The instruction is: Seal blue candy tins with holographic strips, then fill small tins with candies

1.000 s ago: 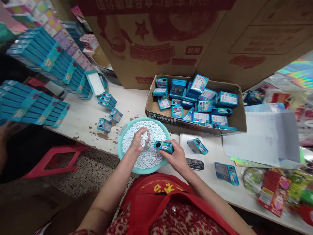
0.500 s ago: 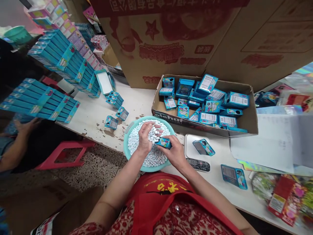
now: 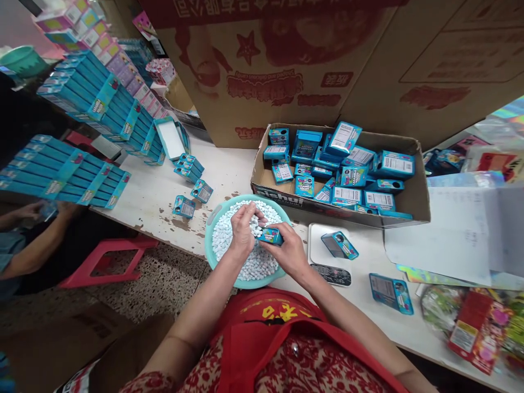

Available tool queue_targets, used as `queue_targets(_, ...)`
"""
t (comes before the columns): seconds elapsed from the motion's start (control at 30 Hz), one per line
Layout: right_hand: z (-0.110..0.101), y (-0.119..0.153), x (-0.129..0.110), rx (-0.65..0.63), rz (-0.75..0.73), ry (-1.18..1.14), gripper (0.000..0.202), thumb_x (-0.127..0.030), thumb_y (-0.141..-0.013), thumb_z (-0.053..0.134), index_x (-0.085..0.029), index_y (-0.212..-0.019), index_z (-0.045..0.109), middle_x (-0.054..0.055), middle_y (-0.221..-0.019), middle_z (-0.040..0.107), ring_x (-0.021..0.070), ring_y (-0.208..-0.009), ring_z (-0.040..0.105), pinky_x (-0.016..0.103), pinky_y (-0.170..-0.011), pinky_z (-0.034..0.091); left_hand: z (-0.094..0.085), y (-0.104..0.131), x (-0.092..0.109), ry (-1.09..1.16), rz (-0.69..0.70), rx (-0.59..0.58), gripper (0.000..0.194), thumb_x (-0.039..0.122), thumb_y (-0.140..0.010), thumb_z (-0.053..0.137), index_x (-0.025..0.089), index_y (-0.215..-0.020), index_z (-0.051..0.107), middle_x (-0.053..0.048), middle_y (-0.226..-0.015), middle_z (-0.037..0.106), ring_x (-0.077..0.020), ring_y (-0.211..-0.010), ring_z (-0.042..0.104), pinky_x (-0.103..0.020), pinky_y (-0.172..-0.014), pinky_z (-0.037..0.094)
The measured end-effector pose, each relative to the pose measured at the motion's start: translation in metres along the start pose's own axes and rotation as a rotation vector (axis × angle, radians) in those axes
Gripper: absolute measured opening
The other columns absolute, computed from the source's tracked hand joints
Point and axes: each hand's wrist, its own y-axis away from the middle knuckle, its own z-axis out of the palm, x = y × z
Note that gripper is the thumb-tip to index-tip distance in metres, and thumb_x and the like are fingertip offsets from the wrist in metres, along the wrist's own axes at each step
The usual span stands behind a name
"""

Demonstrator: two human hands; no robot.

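A round turquoise basin [image 3: 210, 240] full of small white candies [image 3: 223, 232] stands at the table's front edge. Over it, my left hand [image 3: 244, 228] is cupped round some white candies, its fingers curled at the open end of a small blue box [image 3: 270, 236]. My right hand [image 3: 291, 248] grips that box from the right, holding it on its side with the open end toward my left hand. To the right, one blue box [image 3: 339, 245] lies on a white scale [image 3: 317, 240], and another [image 3: 391, 293] is on the table.
A cardboard tray [image 3: 282, 197] of blue boxes stands behind the basin, before a large carton [image 3: 286, 109]. Stacked blue packs [image 3: 65, 172] fill the left. A person's arm [image 3: 36, 245] shows beside a red stool [image 3: 106, 267]. Papers [image 3: 438, 234] and wrapped sweets [image 3: 475, 333] lie right.
The fingers of my left hand have curled further in over the candies, and fewer candies show. The other person's hands have moved together at the left. The view has shifted slightly.
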Motion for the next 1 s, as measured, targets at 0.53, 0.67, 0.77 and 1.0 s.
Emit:
queue_targets(0.53,-0.001,0.0,-0.007,0.034,-0.042,-0.036,0.024,-0.024,-0.072,0.069,-0.023,-0.095,0.06,0.005,-0.093,0.062,0.0225,-0.092,0.058,0.035,-0.08,0.046,0.009,0.002,0.004,-0.049,0.085,0.014,0.028,0.042,-0.078,0.061,0.017,-0.069,0.053,0.004,-0.052,0.051,-0.0069,-0.043,0.047,-0.019,-0.043,0.035)
queue_targets(0.67,-0.001,-0.002,-0.006,0.003,-0.054,-0.028,0.027,-0.019,-0.07,0.07,-0.022,-0.094,0.06,0.005,-0.093,0.063,0.0231,-0.091,0.058,0.036,-0.081,0.045,0.012,-0.001,0.005,-0.054,0.07,0.02,0.032,0.047,-0.079,0.059,0.017,-0.07,0.054,0.005,-0.044,0.05,-0.0079,-0.038,0.047,-0.02,-0.042,0.036)
queue_targets(0.77,-0.003,-0.004,-0.006,0.002,-0.02,-0.063,0.026,-0.02,-0.07,0.071,-0.023,-0.094,0.061,0.004,-0.092,0.063,0.0225,-0.092,0.059,0.035,-0.081,0.046,0.012,0.0,0.006,-0.063,0.055,0.009,0.032,0.048,-0.079,0.058,0.017,-0.071,0.054,0.005,-0.045,0.051,-0.0078,-0.037,0.048,-0.02,-0.042,0.037)
queue_targets(1.0,-0.001,-0.005,-0.007,0.073,0.007,-0.112,0.025,-0.02,-0.07,0.07,-0.022,-0.093,0.06,0.003,-0.092,0.061,0.0211,-0.09,0.058,0.034,-0.081,0.045,0.014,0.007,0.007,-0.06,0.07,-0.032,0.027,0.044,-0.077,0.061,0.018,-0.073,0.054,0.004,-0.05,0.054,-0.0097,-0.045,0.055,-0.021,-0.049,0.044)
